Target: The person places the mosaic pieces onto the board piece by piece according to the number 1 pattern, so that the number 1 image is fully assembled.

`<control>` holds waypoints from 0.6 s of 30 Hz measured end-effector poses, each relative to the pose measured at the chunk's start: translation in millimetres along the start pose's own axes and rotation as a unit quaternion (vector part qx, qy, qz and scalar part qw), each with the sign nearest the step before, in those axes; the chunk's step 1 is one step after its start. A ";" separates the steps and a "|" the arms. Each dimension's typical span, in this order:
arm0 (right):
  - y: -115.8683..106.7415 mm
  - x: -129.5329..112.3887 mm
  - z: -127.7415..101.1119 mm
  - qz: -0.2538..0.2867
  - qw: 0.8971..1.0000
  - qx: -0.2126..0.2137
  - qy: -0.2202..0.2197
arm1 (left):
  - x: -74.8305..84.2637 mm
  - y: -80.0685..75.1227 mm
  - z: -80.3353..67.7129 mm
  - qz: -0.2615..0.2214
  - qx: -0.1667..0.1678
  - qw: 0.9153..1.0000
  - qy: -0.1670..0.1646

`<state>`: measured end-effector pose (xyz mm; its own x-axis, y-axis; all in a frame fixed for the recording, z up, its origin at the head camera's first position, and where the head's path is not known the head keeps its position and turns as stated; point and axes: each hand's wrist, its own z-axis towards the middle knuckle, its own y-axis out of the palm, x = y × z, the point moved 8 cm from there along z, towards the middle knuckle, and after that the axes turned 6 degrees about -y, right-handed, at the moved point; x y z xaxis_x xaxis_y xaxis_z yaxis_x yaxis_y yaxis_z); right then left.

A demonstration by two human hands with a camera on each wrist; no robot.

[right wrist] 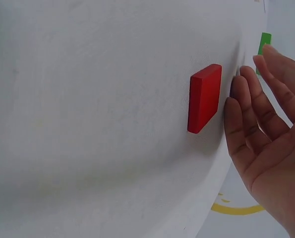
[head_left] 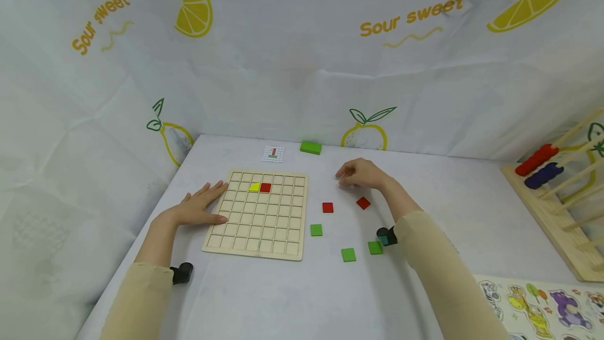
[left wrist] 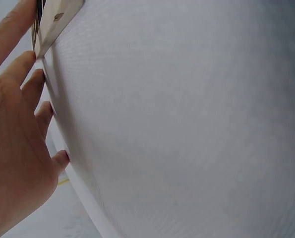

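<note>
A wooden grid board [head_left: 259, 216] lies on the white table, with a yellow tile [head_left: 254, 187] and a red tile [head_left: 266, 188] side by side in its second row. My left hand [head_left: 203, 205] lies flat with straight fingers against the board's left edge [left wrist: 53, 25]. My right hand [head_left: 360, 174] hovers with relaxed fingers [right wrist: 256, 111] just beyond a loose red tile [head_left: 363, 203] [right wrist: 205, 97], holding nothing. Another red tile [head_left: 327, 207] lies nearer the board.
Three green tiles [head_left: 316, 230] [head_left: 348, 254] [head_left: 375, 247] lie right of the board. A green block [head_left: 311, 147] and a small pattern card [head_left: 273, 153] sit at the back. A wooden bead frame [head_left: 557, 198] stands at right; a sticker sheet [head_left: 542, 303] lies near right.
</note>
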<state>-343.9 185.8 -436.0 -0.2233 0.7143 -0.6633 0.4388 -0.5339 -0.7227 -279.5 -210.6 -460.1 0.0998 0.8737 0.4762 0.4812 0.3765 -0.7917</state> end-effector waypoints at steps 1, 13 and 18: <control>0.8 0.6 0.1 -0.001 1.000 -0.006 0.000 | 0.0 0.0 -0.1 -0.002 0.000 1.000 0.000; 12.7 3.0 -2.0 0.015 0.999 -0.049 0.007 | -0.5 0.5 0.7 -0.004 -0.002 1.000 -0.002; 18.3 -2.4 -3.1 0.017 0.998 -0.064 -0.001 | 0.3 -0.4 -0.1 -0.004 -0.001 1.000 -0.001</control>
<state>-332.6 175.7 -447.0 -0.2087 0.6956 -0.6874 0.5537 -0.4954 -0.6693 -279.6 -210.5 -459.6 0.0941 0.8711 0.4819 0.4844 0.3828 -0.7866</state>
